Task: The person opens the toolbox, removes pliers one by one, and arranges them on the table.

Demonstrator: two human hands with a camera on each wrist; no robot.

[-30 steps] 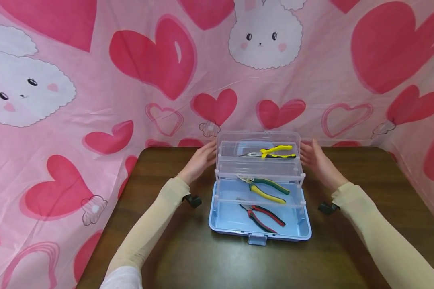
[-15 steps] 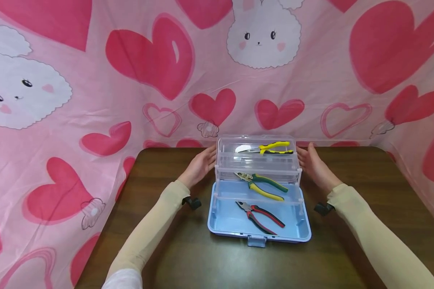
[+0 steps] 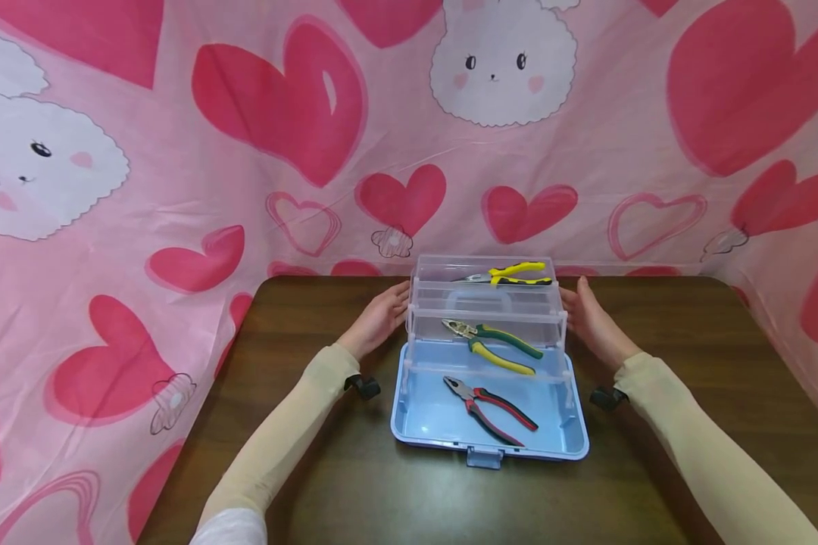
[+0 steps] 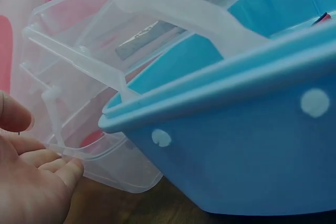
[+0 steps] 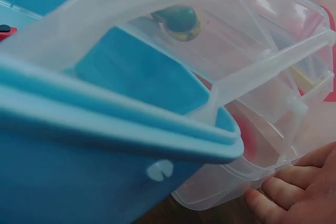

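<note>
A blue toolbox (image 3: pixel 416 431) stands unfolded on the table, its clear lid and stacked trays (image 3: pixel 450 309) raised toward the back. Red-and-black pliers (image 3: pixel 480 405) lie in the blue base. Green-and-yellow pliers (image 3: pixel 494 346) rest on the middle tier, and yellow-and-black long-nose pliers (image 3: pixel 518 274) on the top one. At the left side, my left hand (image 3: pixel 376 318) touches the clear lid with nearly straight fingers (image 4: pixel 50 163), thumb held apart. My right hand (image 3: pixel 596 322) mirrors it on the right, fingers (image 5: pixel 283 190) extended against the clear plastic edge.
A dark wooden table (image 3: pixel 327 484) carries the box near its back edge. Behind hangs a pink cloth (image 3: pixel 279 136) with hearts and rabbits. White hinge arms (image 4: pixel 84 64) join the trays to the base. A blue latch (image 3: pixel 484 457) juts from the front.
The clear trays have shifted back and slightly down, uncovering more of the red-and-black pliers. Both hands moved a little lower with them, the right one also slightly inward.
</note>
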